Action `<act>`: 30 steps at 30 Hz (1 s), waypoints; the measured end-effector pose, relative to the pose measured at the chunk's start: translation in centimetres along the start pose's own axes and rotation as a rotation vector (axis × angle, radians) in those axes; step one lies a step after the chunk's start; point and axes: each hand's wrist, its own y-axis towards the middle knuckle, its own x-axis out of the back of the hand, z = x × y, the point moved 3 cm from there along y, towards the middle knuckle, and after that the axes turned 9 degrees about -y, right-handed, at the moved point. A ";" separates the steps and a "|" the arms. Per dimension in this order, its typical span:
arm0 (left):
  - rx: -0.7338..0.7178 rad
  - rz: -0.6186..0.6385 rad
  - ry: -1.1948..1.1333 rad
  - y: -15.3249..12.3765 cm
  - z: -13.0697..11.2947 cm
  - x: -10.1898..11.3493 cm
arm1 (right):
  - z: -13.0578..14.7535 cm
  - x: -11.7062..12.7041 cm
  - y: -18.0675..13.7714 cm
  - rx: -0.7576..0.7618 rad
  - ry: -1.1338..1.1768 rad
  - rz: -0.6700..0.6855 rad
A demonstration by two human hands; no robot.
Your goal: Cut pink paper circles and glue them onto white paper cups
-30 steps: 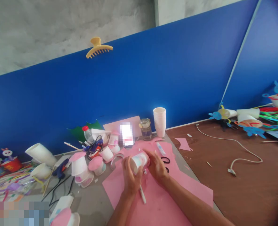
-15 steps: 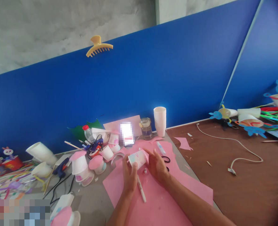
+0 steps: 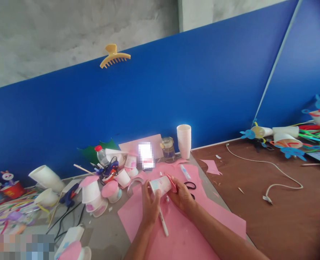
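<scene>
A white paper cup (image 3: 160, 185) with a faint printed pattern lies tilted on its side above the pink paper sheets. My left hand (image 3: 150, 204) is wrapped round its left part, thumb in front. At the cup's right end is a piece of pink paper (image 3: 172, 185), pressed against it by my right hand (image 3: 182, 195), whose fingers close over the paper's edge. Below the cup a white pen (image 3: 163, 223) lies on the pink sheet (image 3: 183, 231). Black-handled scissors (image 3: 190, 185) rest just beyond my right hand, their blades hidden.
Several pink-topped cups (image 3: 90, 189), a glue gun (image 3: 69, 196) and cords crowd the left. Behind stand stacked paper cups (image 3: 184, 142), a glass jar (image 3: 167, 148) and a bright blurred screen (image 3: 146, 155). A white cable (image 3: 268, 159) crosses the brown table at right.
My right hand has closed in on the cup's right end, its fingers now bent over the pink paper. The cup has turned slightly in my left hand.
</scene>
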 end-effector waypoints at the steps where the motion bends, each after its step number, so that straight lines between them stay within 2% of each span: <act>1: -0.016 0.000 0.007 0.0 0.0 0.0 | 0.0 0.0 0.0 0.001 -0.018 0.002; 11: -0.294 0.035 0.253 -0.2 0.6 0.1 | 0.0 -0.3 -0.6 -0.011 -0.200 -0.079; 17: -0.492 0.059 0.396 -0.8 -0.3 -0.2 | -0.1 -0.3 -0.9 -0.054 -0.178 -0.148; 25: -0.603 0.067 0.462 -1.0 -0.5 -0.4 | -0.2 -0.1 -0.7 -0.081 -0.130 -0.173; 30: -0.608 0.066 0.493 -1.1 -0.5 -0.5 | -0.1 -0.3 -1.2 -0.096 -0.039 -0.102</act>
